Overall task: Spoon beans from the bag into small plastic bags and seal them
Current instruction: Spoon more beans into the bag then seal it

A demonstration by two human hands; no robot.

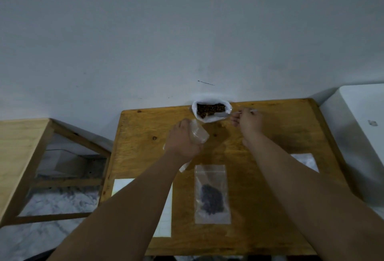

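Observation:
A white bag of brown beans [211, 110] stands open at the far edge of the wooden table [280, 136], against the wall. My right hand [247, 122] grips a metal spoon [223, 114] whose bowl reaches into the bag's mouth. My left hand [182, 140] holds a small clear plastic bag [199, 135] just in front of the bean bag; I see no beans in it. Nearer to me, a flat clear bag with dark beans [212, 194] lies on the table.
White paper sheets lie on the table at the near left [121, 187] and at the right [305, 161]. A wooden frame [25, 156] stands to the left, a white appliance [361, 127] to the right. The wall rises directly behind the table.

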